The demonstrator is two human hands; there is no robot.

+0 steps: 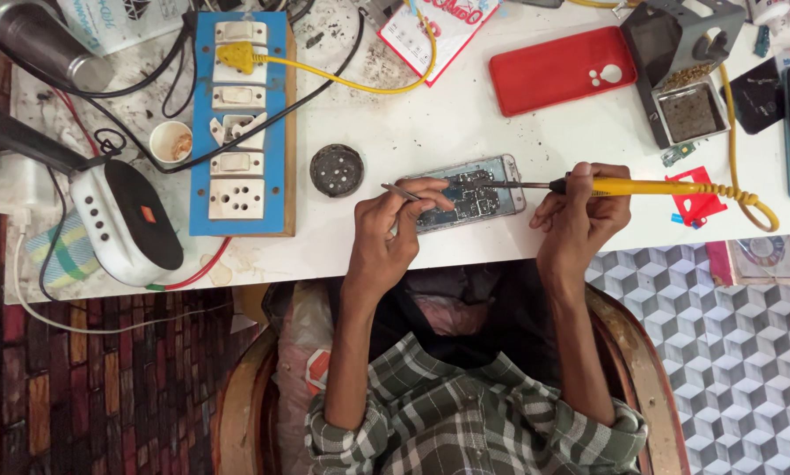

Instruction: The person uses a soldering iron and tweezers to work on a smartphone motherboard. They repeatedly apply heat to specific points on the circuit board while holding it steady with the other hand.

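An opened phone [474, 192] with its circuit board bare lies on the white table [430, 114] near the front edge. My left hand [395, 224] rests on the phone's left end and pinches thin metal tweezers [401, 191], their tips over the board. My right hand [581, 211] grips a yellow-handled soldering iron [641, 186], whose metal tip reaches left onto the board. A coiled yellow cord [746, 198] runs from the iron's rear.
A blue switch-and-socket board [241, 123] with a yellow plug stands at left, a small round black tin [337, 170] beside it. A red phone case [562, 69], a grey iron stand [685, 79], a white speaker [127, 224] and a red plastic piece [698, 200] also lie around.
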